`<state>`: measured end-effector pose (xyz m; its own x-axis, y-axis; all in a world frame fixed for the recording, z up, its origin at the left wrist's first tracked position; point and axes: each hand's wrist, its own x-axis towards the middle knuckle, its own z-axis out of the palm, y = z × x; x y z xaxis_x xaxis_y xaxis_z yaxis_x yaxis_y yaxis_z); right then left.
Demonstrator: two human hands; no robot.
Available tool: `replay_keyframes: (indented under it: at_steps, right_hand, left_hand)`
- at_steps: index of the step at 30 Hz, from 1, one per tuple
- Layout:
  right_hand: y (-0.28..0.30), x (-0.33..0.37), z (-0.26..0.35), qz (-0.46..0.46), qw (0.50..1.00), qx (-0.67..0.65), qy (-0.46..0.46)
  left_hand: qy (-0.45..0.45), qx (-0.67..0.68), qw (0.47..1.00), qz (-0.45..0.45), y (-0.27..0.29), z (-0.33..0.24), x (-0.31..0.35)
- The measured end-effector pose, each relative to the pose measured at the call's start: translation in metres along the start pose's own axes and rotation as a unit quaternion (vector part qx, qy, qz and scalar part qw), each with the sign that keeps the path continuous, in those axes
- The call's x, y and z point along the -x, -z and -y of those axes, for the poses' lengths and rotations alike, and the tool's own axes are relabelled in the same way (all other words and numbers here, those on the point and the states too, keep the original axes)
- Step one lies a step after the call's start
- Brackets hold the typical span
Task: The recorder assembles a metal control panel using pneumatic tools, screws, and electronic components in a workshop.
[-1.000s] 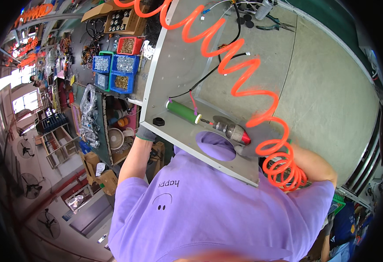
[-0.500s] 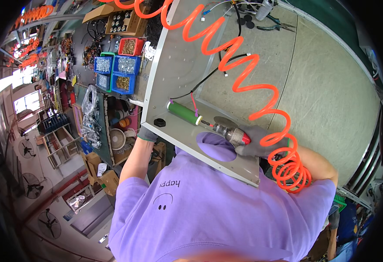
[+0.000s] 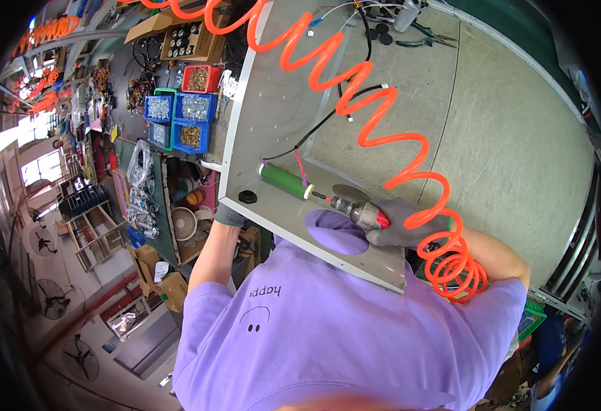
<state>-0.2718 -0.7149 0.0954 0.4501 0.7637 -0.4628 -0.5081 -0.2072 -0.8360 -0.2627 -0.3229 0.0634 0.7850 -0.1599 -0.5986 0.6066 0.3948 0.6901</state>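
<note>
My right hand (image 3: 402,222), in a grey glove, is wrapped round an air screwdriver (image 3: 360,213). Its bit points left at the pale end of a green tubular resistor (image 3: 284,181); whether they touch I cannot tell. The resistor lies along the inner side of a grey sheet-metal housing (image 3: 247,123), with purple wire ends and a red and a black lead. My gloved left hand (image 3: 230,215) is at the housing's near left corner, its fingers hidden behind the metal. Close by in the panel sits a black grommet (image 3: 247,197), and a large round hole opens before the screwdriver.
A coiled orange air hose (image 3: 410,171) hangs across the housing down to my right arm. Pliers (image 3: 427,38) and black wires (image 3: 334,113) lie on the bench top (image 3: 512,137). Bins of screws (image 3: 194,107) and an open carton (image 3: 187,41) stand to the left.
The whole view has shifted slightly, so the housing and hose appear a little further left. My right hand keeps its grip on the screwdriver by the resistor's end.
</note>
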Motion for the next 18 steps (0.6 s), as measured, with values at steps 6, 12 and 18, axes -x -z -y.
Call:
replay_keyframes:
  at_steps: [6,12,18]
  right_hand:
    - [-0.002,-0.005,-0.01,0.014,0.997,0.043,-0.064]
    - [-0.001,-0.001,-0.005,0.006,1.0,-0.005,0.008]
    - [0.001,0.0,0.009,0.048,0.992,0.079,-0.085]
  left_hand:
    - [-0.007,0.004,1.0,0.009,0.0,0.001,-0.013]
    - [-0.014,0.008,1.0,0.024,0.002,0.001,-0.015]
    - [-0.035,0.008,0.999,0.03,-0.001,0.006,-0.021]
